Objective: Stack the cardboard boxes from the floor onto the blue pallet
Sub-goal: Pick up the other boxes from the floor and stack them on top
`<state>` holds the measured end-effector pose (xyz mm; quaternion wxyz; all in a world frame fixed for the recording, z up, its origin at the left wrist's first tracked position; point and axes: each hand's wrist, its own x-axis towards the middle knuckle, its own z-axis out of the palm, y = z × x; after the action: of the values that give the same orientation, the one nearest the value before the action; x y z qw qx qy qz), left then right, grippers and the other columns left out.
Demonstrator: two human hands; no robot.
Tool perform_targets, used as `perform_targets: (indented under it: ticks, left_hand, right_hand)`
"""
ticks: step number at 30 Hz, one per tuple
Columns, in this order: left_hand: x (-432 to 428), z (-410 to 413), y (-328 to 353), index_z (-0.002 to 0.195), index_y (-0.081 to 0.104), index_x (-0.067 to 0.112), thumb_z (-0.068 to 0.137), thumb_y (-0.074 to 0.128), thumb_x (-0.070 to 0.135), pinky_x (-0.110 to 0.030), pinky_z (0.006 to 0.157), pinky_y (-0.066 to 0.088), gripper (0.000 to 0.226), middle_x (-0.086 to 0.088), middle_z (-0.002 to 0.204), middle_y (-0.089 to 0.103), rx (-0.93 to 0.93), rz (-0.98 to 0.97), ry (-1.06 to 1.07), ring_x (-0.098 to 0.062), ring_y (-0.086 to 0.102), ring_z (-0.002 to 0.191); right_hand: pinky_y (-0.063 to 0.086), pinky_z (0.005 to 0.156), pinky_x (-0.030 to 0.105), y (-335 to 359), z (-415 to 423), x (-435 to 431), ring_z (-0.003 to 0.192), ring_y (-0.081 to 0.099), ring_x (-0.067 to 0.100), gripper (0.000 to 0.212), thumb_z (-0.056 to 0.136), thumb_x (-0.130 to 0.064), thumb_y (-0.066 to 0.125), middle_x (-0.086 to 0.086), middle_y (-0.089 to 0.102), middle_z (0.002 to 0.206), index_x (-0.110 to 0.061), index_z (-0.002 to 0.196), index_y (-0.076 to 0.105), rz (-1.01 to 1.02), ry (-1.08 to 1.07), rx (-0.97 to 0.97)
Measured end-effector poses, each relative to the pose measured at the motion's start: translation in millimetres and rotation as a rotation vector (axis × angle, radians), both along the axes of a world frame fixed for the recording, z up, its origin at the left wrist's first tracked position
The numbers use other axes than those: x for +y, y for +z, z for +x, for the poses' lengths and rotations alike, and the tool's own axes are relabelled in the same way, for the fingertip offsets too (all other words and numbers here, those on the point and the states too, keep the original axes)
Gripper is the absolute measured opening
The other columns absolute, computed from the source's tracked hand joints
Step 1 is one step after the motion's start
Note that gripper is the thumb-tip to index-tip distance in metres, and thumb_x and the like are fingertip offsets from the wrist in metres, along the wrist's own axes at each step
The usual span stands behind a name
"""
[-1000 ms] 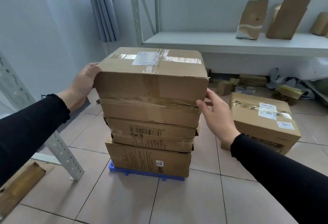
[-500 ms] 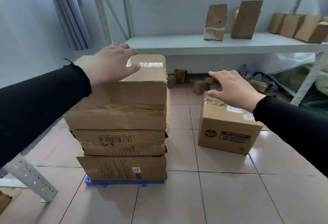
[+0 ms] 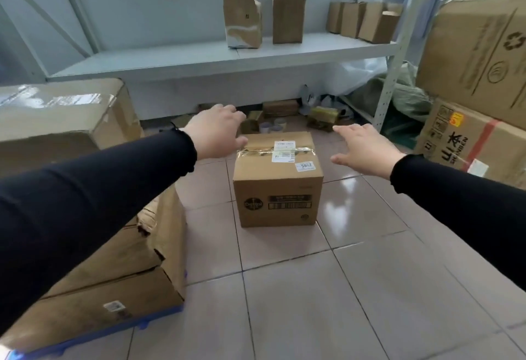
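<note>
A taped cardboard box [image 3: 277, 186] with white labels on top stands on the tiled floor in the middle. My left hand [image 3: 217, 133] hovers open above its top left corner. My right hand [image 3: 363, 147] is open in the air to the box's right, apart from it. On the left a stack of cardboard boxes [image 3: 94, 248] rests on the blue pallet [image 3: 159, 318], of which only the front edge shows. My left arm covers much of the stack.
A grey metal shelf [image 3: 216, 57] behind holds upright cardboard boxes. Small boxes, tape rolls and bags lie under it. Two large cartons [image 3: 478, 109] are piled at the right edge. Bare tiles [image 3: 313, 302] lie in front of the box.
My hands have left the top box of the stack and swung right toward the floor box. The view turned right, so the stack now sits at the left edge.
</note>
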<state>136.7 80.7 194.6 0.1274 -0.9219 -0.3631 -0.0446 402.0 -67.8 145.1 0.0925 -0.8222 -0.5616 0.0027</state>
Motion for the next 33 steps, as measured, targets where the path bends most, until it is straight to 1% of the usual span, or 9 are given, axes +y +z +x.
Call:
perform_targets:
  ticks: [7, 14, 18, 20, 23, 25, 27, 28, 33]
  left_hand:
    - [28.6, 46.3, -111.5, 0.149, 0.045, 0.012, 0.097, 0.054, 0.047, -0.043, 0.102, 0.046, 0.063, -0.009, 0.143, 0.051, 0.028, -0.181, 0.132, -0.028, 0.046, 0.131]
    - [64.6, 43.6, -189.8, 0.147, 0.041, 0.013, 0.095, 0.054, 0.049, -0.044, 0.097, 0.048, 0.064, -0.013, 0.136, 0.056, -0.142, -0.392, 0.334, -0.031, 0.055, 0.121]
    - [74.1, 50.4, -212.7, 0.15, 0.033, 0.016, 0.096, 0.057, 0.047, -0.036, 0.091, 0.046, 0.067, -0.006, 0.137, 0.057, -0.454, -0.723, 0.442, -0.027, 0.056, 0.117]
    - [77.2, 58.0, -217.6, 0.158, 0.02, 0.017, 0.099, 0.058, 0.044, -0.038, 0.101, 0.04, 0.076, -0.004, 0.15, 0.047, -0.727, -0.951, 0.508, -0.026, 0.048, 0.13]
    - [81.8, 61.0, -222.5, 0.162, -0.009, 0.019, 0.101, 0.057, 0.037, -0.043, 0.12, 0.022, 0.092, -0.007, 0.166, 0.023, -1.029, -1.122, 0.608, -0.027, 0.026, 0.15]
    - [80.5, 57.5, -226.6, 0.163, 0.004, 0.01, 0.102, 0.057, 0.032, -0.04, 0.118, 0.028, 0.083, -0.011, 0.162, 0.032, -1.112, -1.162, 0.654, -0.026, 0.037, 0.144]
    - [70.3, 52.1, -227.0, 0.151, 0.039, 0.002, 0.105, 0.052, 0.026, -0.029, 0.097, 0.043, 0.054, -0.008, 0.133, 0.06, -1.144, -1.18, 0.645, -0.016, 0.058, 0.112]
    - [64.2, 50.3, -226.6, 0.144, 0.05, 0.001, 0.106, 0.049, 0.024, -0.026, 0.088, 0.044, 0.044, -0.005, 0.121, 0.065, -1.151, -1.182, 0.624, -0.012, 0.059, 0.1]
    - [30.5, 49.5, -215.5, 0.134, 0.053, 0.022, 0.109, 0.041, 0.028, -0.035, 0.106, 0.03, 0.029, 0.007, 0.117, 0.059, -1.273, -1.259, 0.545, -0.013, 0.05, 0.11]
  right_hand:
    - [0.035, 0.113, 0.045, -101.5, 53.9, 8.7, 0.144, 0.036, 0.035, 0.08, 0.095, -0.042, 0.064, 0.013, 0.042, 0.157, -0.015, 0.16, 0.027, -0.112, -0.077, 0.173]
    - [0.034, 0.116, 0.041, -176.8, 55.7, 47.9, 0.148, 0.034, 0.031, 0.084, 0.095, -0.034, 0.067, 0.013, 0.036, 0.162, -0.011, 0.161, 0.021, -0.136, -0.072, 0.426]
    - [0.049, 0.097, 0.036, -204.5, 50.0, 70.0, 0.127, 0.058, 0.029, 0.093, 0.091, -0.028, 0.07, 0.008, 0.055, 0.148, -0.02, 0.162, 0.01, -0.125, -0.04, 0.646]
    - [0.048, 0.097, 0.033, -213.5, 47.0, 78.2, 0.123, 0.059, 0.026, 0.097, 0.093, -0.02, 0.068, 0.006, 0.056, 0.146, -0.022, 0.163, 0.0, -0.097, -0.054, 0.83]
    - [0.042, 0.095, 0.031, -220.1, 43.0, 85.1, 0.116, 0.052, 0.02, 0.079, 0.097, -0.005, 0.062, 0.008, 0.053, 0.144, -0.017, 0.16, 0.015, 0.04, -0.151, 1.086]
    - [0.042, 0.095, 0.032, -224.7, 42.2, 85.7, 0.116, 0.05, 0.02, 0.072, 0.096, -0.004, 0.064, 0.01, 0.049, 0.143, -0.017, 0.156, 0.027, 0.127, -0.207, 1.139]
    - [0.044, 0.103, 0.038, -229.0, 40.9, 82.3, 0.124, 0.051, 0.025, 0.069, 0.092, -0.012, 0.071, 0.009, 0.043, 0.14, -0.022, 0.152, 0.038, 0.19, -0.246, 1.09]
    - [0.045, 0.107, 0.043, -230.8, 39.0, 79.7, 0.127, 0.051, 0.027, 0.069, 0.09, -0.016, 0.073, 0.008, 0.042, 0.138, -0.024, 0.15, 0.041, 0.214, -0.262, 1.066]
    - [0.048, 0.102, 0.044, -225.2, 22.2, 60.6, 0.124, 0.055, 0.023, 0.076, 0.091, -0.02, 0.074, 0.001, 0.055, 0.136, -0.026, 0.153, 0.029, 0.292, -0.273, 1.26]
